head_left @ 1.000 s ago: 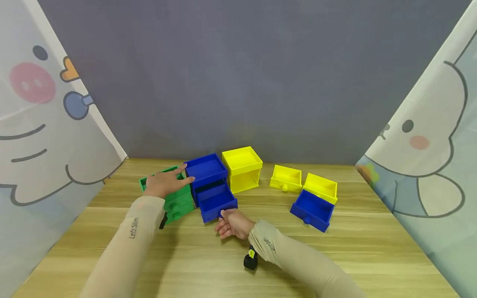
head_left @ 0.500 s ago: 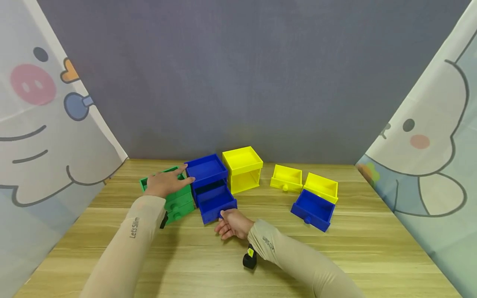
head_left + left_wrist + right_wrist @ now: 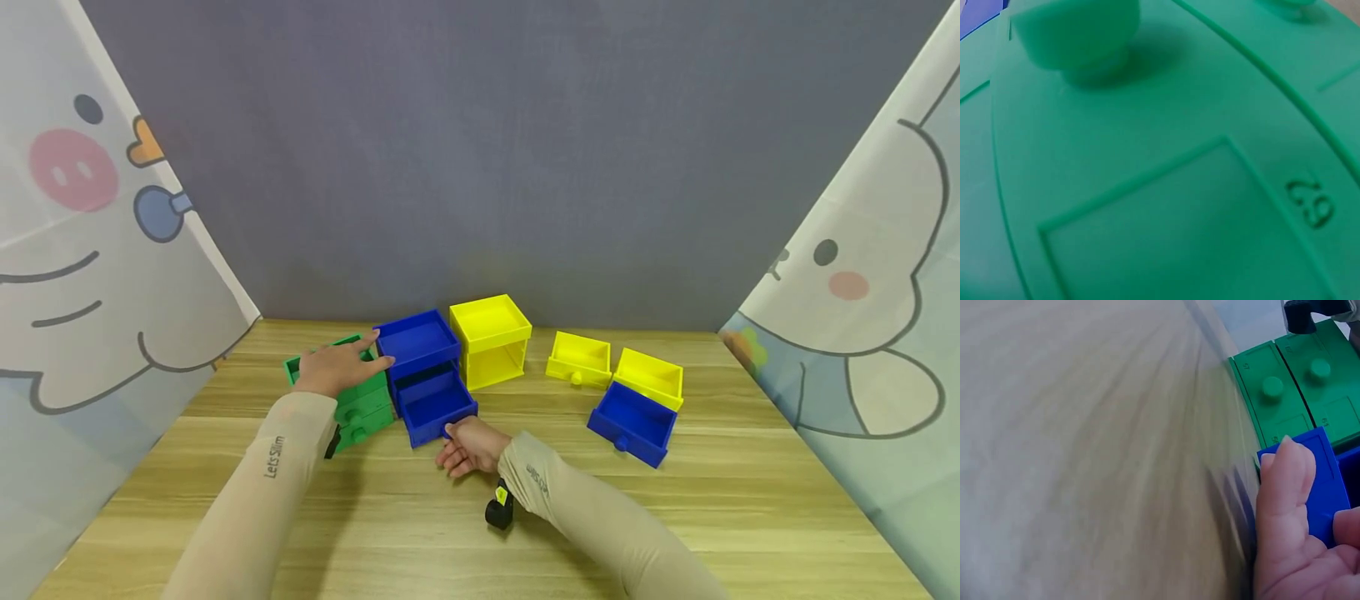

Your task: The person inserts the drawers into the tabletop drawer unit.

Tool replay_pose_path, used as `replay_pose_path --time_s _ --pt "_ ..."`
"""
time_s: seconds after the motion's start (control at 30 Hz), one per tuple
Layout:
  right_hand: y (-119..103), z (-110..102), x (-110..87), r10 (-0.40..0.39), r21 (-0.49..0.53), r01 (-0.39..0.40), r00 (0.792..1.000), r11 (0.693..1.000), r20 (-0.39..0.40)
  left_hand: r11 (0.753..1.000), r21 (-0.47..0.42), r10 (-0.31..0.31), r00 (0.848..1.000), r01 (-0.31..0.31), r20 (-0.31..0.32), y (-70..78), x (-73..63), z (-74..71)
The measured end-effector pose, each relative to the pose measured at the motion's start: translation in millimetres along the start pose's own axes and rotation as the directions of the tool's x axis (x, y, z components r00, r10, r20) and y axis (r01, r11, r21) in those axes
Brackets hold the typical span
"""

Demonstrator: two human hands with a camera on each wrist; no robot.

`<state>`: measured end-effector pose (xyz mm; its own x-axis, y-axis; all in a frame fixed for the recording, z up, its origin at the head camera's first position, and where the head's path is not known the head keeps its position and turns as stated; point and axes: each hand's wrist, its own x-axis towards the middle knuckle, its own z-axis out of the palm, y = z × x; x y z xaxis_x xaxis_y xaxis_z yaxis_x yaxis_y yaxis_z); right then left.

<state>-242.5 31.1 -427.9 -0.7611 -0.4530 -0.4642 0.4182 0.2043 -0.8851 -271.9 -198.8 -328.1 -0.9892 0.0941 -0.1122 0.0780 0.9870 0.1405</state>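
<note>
A grey backdrop (image 3: 510, 167) fills the back, with a cartoon-printed sheet (image 3: 82, 275) on the left and another printed sheet (image 3: 892, 275) on the right. In front lies the wood-grain surface (image 3: 420, 533). Two arms in beige sleeves (image 3: 258, 492) reach over it. Three small cabinets stand in a row near the back: a green cabinet (image 3: 367, 412) on the left, a blue cabinet (image 3: 417, 343) just beside it in the middle, and a yellow cabinet (image 3: 490, 321) with an open front on the right. The left hand (image 3: 332, 368) lies over the green cabinet, fingers spread, its tips at the blue cabinet's left edge. The right hand (image 3: 472, 447) pinches a blue drawer (image 3: 437, 406) at the middle of its front; that drawer sits partly out of the blue cabinet. Farther right on the surface are a loose blue drawer (image 3: 633, 415), a yellow drawer (image 3: 649, 371) just behind it, and another yellow drawer (image 3: 581, 354) to their left. A small black device (image 3: 500, 506) shows under the right wrist. Smallest are the round knobs (image 3: 1319, 370) on the green cabinet's front.
</note>
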Motion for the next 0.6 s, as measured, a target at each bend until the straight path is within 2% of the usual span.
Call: replay_pose_path --time_s 0.3,0.6 --pt "-2.2 4.0 4.8 0.01 -0.016 -0.01 1.0 1.0 -0.013 1.0 0.0 0.002 1.0 -0.002 -0.004 -0.1 -2.6 -1.1" --pt "-4.6 -3.9 8.1 0.014 -0.08 -0.012 1.0 0.997 0.017 1.0 0.012 0.0 1.0 0.0 -0.024 -0.9 -3.1 0.9"
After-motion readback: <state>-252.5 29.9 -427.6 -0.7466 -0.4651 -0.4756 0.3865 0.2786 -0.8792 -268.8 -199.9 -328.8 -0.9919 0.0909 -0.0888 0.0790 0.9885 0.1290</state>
